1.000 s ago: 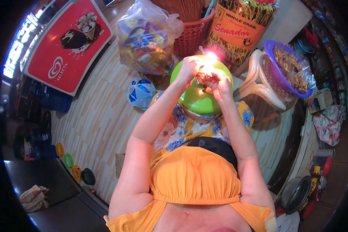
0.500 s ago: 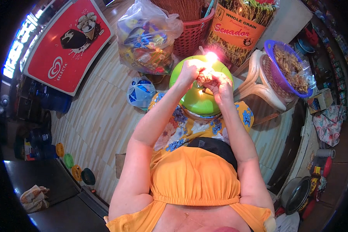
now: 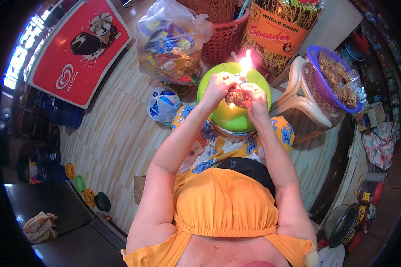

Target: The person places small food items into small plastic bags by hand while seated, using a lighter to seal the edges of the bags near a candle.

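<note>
Over a round, lime-green plastic surface by the person's knees, I see two bare hands brought close together at a small clear plastic packet of brown pieces. The left hand is drawn nearly closed, its fingertips pinched on the packet's far edge; the right hand has its thumb and fingers bent in on the other side, gripping the same plastic. Exactly which fingers press where is too small to tell. The packet hangs between the two hands, above the green plastic.

Just beyond the fingers stands a tall, bright flame, its foot partly hidden by them. Under the forearms, a yellow cloth with blue and white flowers covers the person's lap, below a gathered orange top.

To the person's right, a deep purple plastic basin of brown pieces sits on a cream plastic chair. Ahead are a tall sack with an orange label and a red lattice basket. Left of these, a bulging clear bag of colourful packets stands near a smaller white-and-blue plastic bag on the wood-patterned floor.
</note>
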